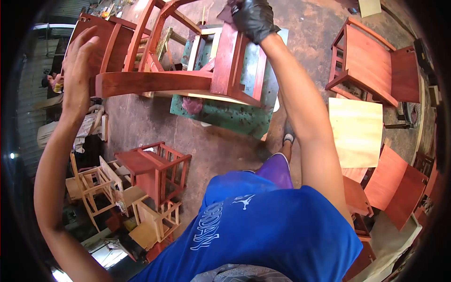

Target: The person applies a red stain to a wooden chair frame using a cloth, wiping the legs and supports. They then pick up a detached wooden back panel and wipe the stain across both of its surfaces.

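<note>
Bare left hand has its fingers loosely spread; gloved right hand grips a dark cloth, apparently wiping a red chair lying over a green board. The next stroke likely calls for even pressure.

Between the bare left hand and the black-gloved right hand, rails of the red-stained wooden chair frame block a straight sideways pass. Open room lies over the brown concrete floor right of the gloved hand, up to the flat-seated red wooden chair.
</note>
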`<action>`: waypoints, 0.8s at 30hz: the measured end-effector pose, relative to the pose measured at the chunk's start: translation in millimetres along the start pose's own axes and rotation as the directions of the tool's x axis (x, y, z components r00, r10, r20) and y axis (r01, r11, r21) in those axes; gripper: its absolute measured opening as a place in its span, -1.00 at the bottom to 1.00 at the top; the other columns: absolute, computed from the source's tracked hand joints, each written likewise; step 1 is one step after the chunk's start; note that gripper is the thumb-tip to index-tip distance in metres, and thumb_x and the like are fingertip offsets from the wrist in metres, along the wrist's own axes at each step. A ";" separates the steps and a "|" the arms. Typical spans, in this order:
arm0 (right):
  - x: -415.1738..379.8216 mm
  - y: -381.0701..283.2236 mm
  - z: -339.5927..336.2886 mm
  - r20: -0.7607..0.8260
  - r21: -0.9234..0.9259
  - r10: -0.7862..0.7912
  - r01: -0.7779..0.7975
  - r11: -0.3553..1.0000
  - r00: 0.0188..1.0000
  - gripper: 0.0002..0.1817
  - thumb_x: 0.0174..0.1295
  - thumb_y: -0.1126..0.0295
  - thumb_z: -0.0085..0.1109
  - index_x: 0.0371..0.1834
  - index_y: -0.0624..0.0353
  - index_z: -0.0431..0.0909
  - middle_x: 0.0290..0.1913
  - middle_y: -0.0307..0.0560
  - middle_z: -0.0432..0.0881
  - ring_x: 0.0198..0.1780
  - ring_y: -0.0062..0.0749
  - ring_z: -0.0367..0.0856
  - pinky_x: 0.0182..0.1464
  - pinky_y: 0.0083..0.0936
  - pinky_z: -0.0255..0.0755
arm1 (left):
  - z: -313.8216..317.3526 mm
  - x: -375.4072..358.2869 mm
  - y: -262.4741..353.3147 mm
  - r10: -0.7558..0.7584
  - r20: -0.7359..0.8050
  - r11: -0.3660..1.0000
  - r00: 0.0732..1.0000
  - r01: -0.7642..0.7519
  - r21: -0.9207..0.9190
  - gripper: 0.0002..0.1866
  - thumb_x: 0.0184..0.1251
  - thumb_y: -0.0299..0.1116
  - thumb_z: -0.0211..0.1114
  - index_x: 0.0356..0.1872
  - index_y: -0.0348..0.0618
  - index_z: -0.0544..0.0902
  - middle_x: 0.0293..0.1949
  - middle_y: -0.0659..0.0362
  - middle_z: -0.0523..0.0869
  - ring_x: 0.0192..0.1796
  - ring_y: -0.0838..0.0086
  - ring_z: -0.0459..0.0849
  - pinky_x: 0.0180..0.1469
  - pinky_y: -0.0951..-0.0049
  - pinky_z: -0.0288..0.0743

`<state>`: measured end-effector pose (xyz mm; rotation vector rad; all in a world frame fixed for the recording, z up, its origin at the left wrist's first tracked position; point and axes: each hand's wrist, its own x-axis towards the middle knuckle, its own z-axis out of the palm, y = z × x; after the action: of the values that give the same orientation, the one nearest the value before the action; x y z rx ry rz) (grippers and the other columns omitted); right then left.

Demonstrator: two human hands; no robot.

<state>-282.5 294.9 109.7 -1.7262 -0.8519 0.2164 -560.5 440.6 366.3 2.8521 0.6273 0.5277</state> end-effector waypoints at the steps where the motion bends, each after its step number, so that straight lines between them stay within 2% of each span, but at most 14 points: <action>1: -0.9 3.5 4.6 -0.007 -0.009 -0.014 0.013 1.000 1.000 -0.89 0.23 0.37 0.17 -0.29 0.09 0.67 -0.61 -0.01 0.51 -0.54 -0.05 0.56 -0.44 -0.17 0.54 | -0.4 -1.8 0.6 0.007 -0.015 1.000 1.000 -0.007 -0.005 -0.40 0.55 0.04 0.06 0.39 -0.17 0.53 0.47 0.08 0.45 0.53 0.29 0.30 0.58 0.30 -0.02; 3: -16.3 25.1 35.5 -0.353 0.078 -0.102 0.138 0.987 0.930 -0.79 0.29 0.28 0.28 -0.11 0.13 0.69 -0.28 -0.01 0.76 -0.21 -0.11 0.76 -0.05 -0.25 0.64 | 1.0 -0.6 4.4 -0.024 -0.021 0.999 1.000 0.024 0.037 -0.40 0.55 0.04 0.06 0.39 -0.18 0.53 0.46 0.08 0.45 0.54 0.28 0.29 0.58 0.31 -0.02; 4: -57.8 12.8 49.8 -0.484 0.018 -0.216 0.256 0.966 0.848 -0.85 0.33 0.29 0.12 -0.17 -0.02 0.68 -0.23 -0.04 0.70 -0.19 -0.06 0.71 -0.14 -0.15 0.60 | 0.1 0.4 7.7 -0.017 -0.020 0.999 1.000 0.018 0.035 -0.40 0.55 0.04 0.06 0.39 -0.18 0.53 0.46 0.08 0.45 0.54 0.28 0.29 0.58 0.31 -0.02; 6: -146.5 -38.1 63.4 -0.560 0.212 -0.082 0.238 0.948 0.825 -0.80 0.27 0.27 0.31 -0.14 0.09 0.63 -0.13 0.06 0.65 -0.10 0.03 0.68 -0.04 -0.07 0.55 | -0.1 -2.2 16.4 -0.024 -0.009 0.995 1.000 0.025 0.101 -0.39 0.55 0.03 0.06 0.40 -0.18 0.52 0.46 0.07 0.45 0.54 0.27 0.29 0.58 0.31 -0.03; 7: -172.1 -45.9 74.3 -0.585 0.246 -0.128 0.326 0.913 0.801 -0.78 0.26 0.30 0.36 -0.14 0.14 0.61 -0.15 0.07 0.62 -0.12 0.07 0.66 -0.04 -0.06 0.53 | -0.6 -1.1 11.0 -0.007 0.012 0.998 1.000 0.006 0.069 -0.38 0.54 0.05 0.05 0.40 -0.19 0.52 0.45 0.06 0.46 0.54 0.27 0.29 0.59 0.30 -0.03; 8: -186.1 -53.7 73.5 -0.609 0.218 -0.090 0.276 0.936 0.788 -0.81 0.28 0.32 0.35 -0.14 0.12 0.61 -0.17 0.06 0.63 -0.13 0.10 0.66 -0.03 -0.04 0.52 | -0.9 -0.1 13.3 -0.028 0.018 0.995 0.999 0.026 0.100 -0.37 0.54 0.07 0.04 0.41 -0.18 0.52 0.46 0.07 0.45 0.54 0.28 0.29 0.60 0.27 -0.07; 10: -165.7 -39.8 71.9 -0.629 0.204 -0.128 0.322 0.924 0.767 -0.77 0.31 0.25 0.32 -0.12 0.13 0.58 -0.20 0.08 0.63 -0.13 0.11 0.66 -0.02 -0.03 0.53 | -2.6 1.0 17.7 -0.063 0.034 0.990 0.997 0.058 0.131 -0.35 0.54 0.09 0.03 0.42 -0.17 0.51 0.48 0.09 0.43 0.54 0.28 0.28 0.61 0.24 -0.11; 15: -28.8 47.3 65.2 -0.448 0.458 0.030 0.200 0.866 0.894 -0.64 0.33 0.10 0.27 -0.01 0.14 0.53 -0.13 0.17 0.68 -0.06 0.13 0.69 0.00 -0.06 0.56 | -4.6 0.8 7.8 -0.061 0.076 0.992 0.995 0.052 0.116 -0.34 0.54 0.12 0.03 0.44 -0.13 0.50 0.50 0.11 0.43 0.54 0.27 0.26 0.61 0.25 -0.13; 18: -19.7 41.2 56.7 -0.595 0.332 0.005 0.241 0.912 0.804 -0.66 0.30 0.18 0.31 0.02 0.12 0.57 -0.06 0.16 0.68 -0.04 0.11 0.69 -0.02 -0.11 0.58 | -4.5 2.1 12.7 -0.090 0.058 0.993 0.994 0.085 0.079 -0.36 0.55 0.10 0.03 0.44 -0.12 0.51 0.49 0.12 0.44 0.54 0.27 0.26 0.60 0.26 -0.10; 20: -21.3 32.4 52.9 -0.669 0.236 -0.029 0.250 0.939 0.743 -0.66 0.27 0.23 0.34 0.05 0.10 0.60 -0.02 0.15 0.68 -0.03 0.10 0.70 -0.03 -0.14 0.60 | -7.8 2.1 1.5 0.027 0.099 0.995 0.995 -0.036 0.092 -0.40 0.58 0.05 0.03 0.42 -0.14 0.52 0.49 0.12 0.44 0.54 0.28 0.26 0.59 0.27 -0.08; 21: -63.6 13.3 51.6 -0.642 0.109 -0.170 0.308 0.945 0.748 -0.72 0.28 0.23 0.34 -0.03 0.10 0.66 -0.04 0.12 0.68 -0.04 0.09 0.70 0.00 -0.16 0.59 | -3.0 1.0 13.5 -0.043 0.054 0.994 0.998 0.038 0.099 -0.42 0.60 0.02 0.01 0.40 -0.17 0.54 0.46 0.11 0.47 0.53 0.31 0.29 0.57 0.31 -0.01; 22: -92.1 12.0 66.3 -0.584 -0.113 -0.278 0.263 0.958 0.763 -0.72 0.33 0.33 0.33 0.04 0.13 0.56 -0.09 0.10 0.71 -0.09 0.00 0.73 -0.02 -0.19 0.59 | -1.9 2.3 15.2 -0.059 0.048 0.994 0.997 0.054 0.099 -0.42 0.60 0.02 0.01 0.40 -0.17 0.54 0.46 0.11 0.47 0.53 0.31 0.29 0.57 0.31 -0.01; 23: -125.9 -3.1 67.6 -0.575 0.063 -0.247 0.343 0.937 0.780 -0.71 0.33 0.33 0.35 0.05 0.17 0.59 -0.04 0.08 0.70 -0.05 -0.01 0.73 0.02 -0.20 0.58 | -0.8 3.8 14.5 -0.030 0.034 0.997 0.999 0.027 0.076 -0.43 0.60 0.01 0.02 0.39 -0.18 0.54 0.45 0.11 0.48 0.52 0.32 0.32 0.56 0.32 0.02; 24: -149.2 -20.5 65.9 -0.604 0.259 -0.127 0.345 0.902 0.787 -0.77 0.32 0.37 0.38 -0.04 0.20 0.66 -0.05 0.07 0.70 -0.06 -0.07 0.73 0.02 -0.25 0.59 | 0.3 0.7 14.0 -0.012 0.027 0.998 1.000 0.010 0.054 -0.43 0.59 0.00 0.02 0.38 -0.19 0.54 0.44 0.11 0.49 0.51 0.34 0.34 0.55 0.34 0.06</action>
<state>-434.7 252.3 64.6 -1.2108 -0.5245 -0.3071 -554.5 428.3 369.6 2.8991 0.6618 0.4756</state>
